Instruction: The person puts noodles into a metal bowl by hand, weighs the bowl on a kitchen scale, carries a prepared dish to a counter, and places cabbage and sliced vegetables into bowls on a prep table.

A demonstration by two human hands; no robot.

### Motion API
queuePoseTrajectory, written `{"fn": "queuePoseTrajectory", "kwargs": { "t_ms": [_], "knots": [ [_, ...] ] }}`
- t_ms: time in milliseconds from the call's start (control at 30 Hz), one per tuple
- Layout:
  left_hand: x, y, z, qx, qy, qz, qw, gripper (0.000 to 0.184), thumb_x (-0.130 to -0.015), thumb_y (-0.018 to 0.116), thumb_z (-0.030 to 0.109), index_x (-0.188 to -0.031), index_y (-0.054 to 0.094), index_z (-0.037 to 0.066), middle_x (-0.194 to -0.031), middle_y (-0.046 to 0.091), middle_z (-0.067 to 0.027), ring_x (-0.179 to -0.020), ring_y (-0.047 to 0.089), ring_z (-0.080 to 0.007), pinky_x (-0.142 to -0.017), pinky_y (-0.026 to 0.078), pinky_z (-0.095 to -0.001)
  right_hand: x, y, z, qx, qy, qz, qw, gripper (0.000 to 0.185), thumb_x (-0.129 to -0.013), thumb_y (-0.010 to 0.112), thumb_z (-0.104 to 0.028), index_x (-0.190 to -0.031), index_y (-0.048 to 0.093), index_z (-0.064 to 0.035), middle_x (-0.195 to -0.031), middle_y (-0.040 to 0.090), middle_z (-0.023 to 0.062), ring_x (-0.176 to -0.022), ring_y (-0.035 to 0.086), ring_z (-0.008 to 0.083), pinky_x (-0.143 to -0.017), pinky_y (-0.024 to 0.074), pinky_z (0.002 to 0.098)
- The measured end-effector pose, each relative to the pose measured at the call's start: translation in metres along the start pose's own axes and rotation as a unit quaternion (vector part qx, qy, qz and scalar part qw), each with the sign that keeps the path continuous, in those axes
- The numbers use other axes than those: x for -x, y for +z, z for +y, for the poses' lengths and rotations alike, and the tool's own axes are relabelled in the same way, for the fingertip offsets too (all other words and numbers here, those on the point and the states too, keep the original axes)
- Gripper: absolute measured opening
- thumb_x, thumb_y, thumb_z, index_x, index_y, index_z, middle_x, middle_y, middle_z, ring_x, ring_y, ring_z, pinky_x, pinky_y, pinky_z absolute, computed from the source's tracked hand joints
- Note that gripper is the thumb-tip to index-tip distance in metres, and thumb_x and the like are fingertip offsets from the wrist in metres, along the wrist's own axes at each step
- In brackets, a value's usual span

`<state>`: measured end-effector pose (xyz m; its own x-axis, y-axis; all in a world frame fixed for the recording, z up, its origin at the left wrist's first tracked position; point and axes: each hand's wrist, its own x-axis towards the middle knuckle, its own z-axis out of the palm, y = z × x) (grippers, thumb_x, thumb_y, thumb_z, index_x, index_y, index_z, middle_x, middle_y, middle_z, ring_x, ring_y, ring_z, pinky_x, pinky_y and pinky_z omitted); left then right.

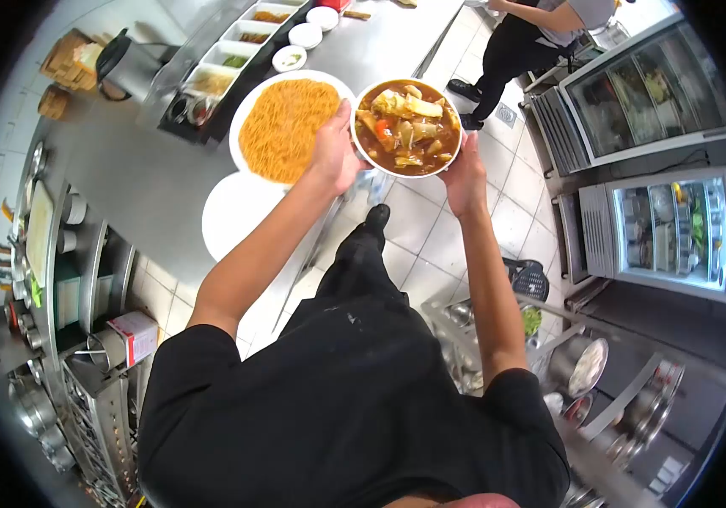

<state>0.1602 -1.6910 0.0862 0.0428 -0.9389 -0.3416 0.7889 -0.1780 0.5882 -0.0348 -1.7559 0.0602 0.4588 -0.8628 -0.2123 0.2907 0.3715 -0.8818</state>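
Note:
Between my two hands is a white bowl [406,173] filled with brown stew [405,127], in which chunks of vegetables show. My left hand [337,152] grips the bowl's left rim, and my right hand [465,179] supports it at the lower right. The bowl is held up past the counter's edge, over the tiled floor. Just left of it, a white plate of thin orange-brown noodles [287,127] rests on the steel counter. Below that plate lies a bare white plate [236,212], partly covered by my left forearm. The fingers under the bowl are mostly hidden.
Along the counter [118,161] stand a topping rack [236,61], small white bowls [305,35] and a metal jug [130,63]. Another person [524,51] stands at the upper right. Glass-door fridges [672,224] line the right side. A rack with pots [579,364] is near my right elbow.

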Motion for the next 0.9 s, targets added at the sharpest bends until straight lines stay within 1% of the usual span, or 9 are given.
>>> {"fn": "queuePoseTrajectory", "kwargs": {
  "t_ms": [100, 167, 233, 300, 467, 567, 833, 867, 900],
  "knots": [
    [-0.065, -0.012, 0.012, 0.007, 0.009, -0.002, 1.000, 0.054, -0.093, 0.024, 0.044, -0.127, 0.034, 0.003, -0.128, 0.043, -0.0140, -0.119, 0.041, -0.0284, -0.097, 0.031, -0.0538, -0.062, -0.007, -0.002, 0.018, -0.011, 0.005, 1.000, 0.062, -0.091, 0.029, -0.051, -0.134, 0.030, -0.0073, -0.131, 0.042, 0.0057, -0.118, 0.042, 0.0174, -0.096, 0.0346, 0.0366],
    [-0.097, -0.008, 0.028, -0.018, 0.040, -0.016, 0.999, 0.066, -0.091, 0.025, 0.050, -0.133, 0.021, -0.001, -0.133, 0.035, -0.0167, -0.123, 0.036, -0.0292, -0.098, 0.031, -0.0504, -0.107, -0.013, 0.000, 0.007, -0.046, -0.005, 0.999, 0.062, -0.091, 0.029, -0.050, -0.136, 0.027, -0.0072, -0.133, 0.039, 0.0051, -0.121, 0.038, 0.0170, -0.098, 0.0309, 0.0345],
    [-0.127, -0.006, 0.041, -0.018, 0.042, 0.002, 0.999, 0.067, -0.091, 0.026, 0.051, -0.133, 0.021, 0.000, -0.132, 0.036, -0.0157, -0.123, 0.037, -0.0280, -0.098, 0.032, -0.0491, -0.144, -0.018, 0.000, 0.004, -0.042, -0.011, 0.999, 0.060, -0.092, 0.029, -0.049, -0.136, 0.026, -0.0074, -0.133, 0.039, 0.0050, -0.121, 0.037, 0.0163, -0.100, 0.0282, 0.0331],
    [-0.151, -0.010, 0.044, 0.017, 0.051, 0.026, 0.998, 0.055, -0.093, 0.025, 0.045, -0.128, 0.034, 0.003, -0.128, 0.043, -0.0130, -0.120, 0.041, -0.0263, -0.099, 0.032, -0.0478, -0.174, -0.026, 0.004, -0.020, -0.027, -0.013, 0.999, 0.058, -0.092, 0.032, -0.046, -0.136, 0.027, -0.0072, -0.133, 0.039, 0.0050, -0.122, 0.037, 0.0164, -0.100, 0.0274, 0.0326],
    [-0.214, -0.033, 0.061, -0.003, 0.052, 0.050, 0.997, 0.057, -0.093, 0.026, 0.047, -0.128, 0.034, 0.002, -0.128, 0.043, -0.0132, -0.119, 0.042, -0.0268, -0.098, 0.033, -0.0485, -0.248, -0.032, 0.017, -0.021, -0.012, -0.008, 1.000, 0.051, -0.095, 0.031, -0.038, -0.133, 0.032, -0.0032, -0.134, 0.037, 0.0058, -0.124, 0.034, 0.0164, -0.103, 0.0243, 0.0327],
    [-0.238, -0.044, 0.070, -0.001, 0.041, 0.066, 0.997, 0.057, -0.093, 0.026, 0.047, -0.128, 0.034, 0.003, -0.127, 0.044, -0.0138, -0.118, 0.043, -0.0271, -0.097, 0.034, -0.0490, -0.275, -0.030, 0.024, 0.014, -0.021, -0.021, 0.999, 0.060, -0.092, 0.037, -0.044, -0.136, 0.027, -0.0045, -0.136, 0.034, 0.0066, -0.127, 0.028, 0.0174, -0.105, 0.0195, 0.0321],
    [-0.252, -0.062, 0.073, 0.006, 0.022, 0.078, 0.997, 0.058, -0.091, 0.027, 0.049, -0.129, 0.034, 0.005, -0.127, 0.044, -0.0136, -0.118, 0.042, -0.0295, -0.096, 0.030, -0.0556, -0.306, -0.028, 0.031, 0.004, 0.002, -0.003, 1.000, 0.060, -0.093, 0.037, -0.042, -0.137, 0.024, -0.0033, -0.139, 0.030, 0.0079, -0.128, 0.027, 0.0176, -0.105, 0.0204, 0.0315],
    [-0.249, -0.063, 0.074, -0.018, 0.024, 0.095, 0.995, 0.060, -0.090, 0.029, 0.051, -0.133, 0.030, 0.009, -0.136, 0.033, -0.0148, -0.127, 0.031, -0.0295, -0.097, 0.024, -0.0588, -0.301, -0.025, 0.030, 0.010, 0.001, -0.010, 1.000, 0.061, -0.092, 0.037, -0.042, -0.137, 0.023, -0.0035, -0.140, 0.029, 0.0085, -0.128, 0.028, 0.0179, -0.104, 0.0214, 0.0316],
    [-0.244, -0.061, 0.073, -0.048, 0.025, 0.233, 0.971, 0.061, -0.090, 0.031, 0.051, -0.135, 0.027, 0.010, -0.140, 0.025, -0.0133, -0.130, 0.023, -0.0291, -0.098, 0.021, -0.0594, -0.293, -0.021, 0.030, 0.006, -0.010, 0.005, 1.000, 0.061, -0.092, 0.037, -0.042, -0.137, 0.023, -0.0035, -0.140, 0.029, 0.0085, -0.128, 0.028, 0.0179, -0.104, 0.0214, 0.0316]
  ]
}}
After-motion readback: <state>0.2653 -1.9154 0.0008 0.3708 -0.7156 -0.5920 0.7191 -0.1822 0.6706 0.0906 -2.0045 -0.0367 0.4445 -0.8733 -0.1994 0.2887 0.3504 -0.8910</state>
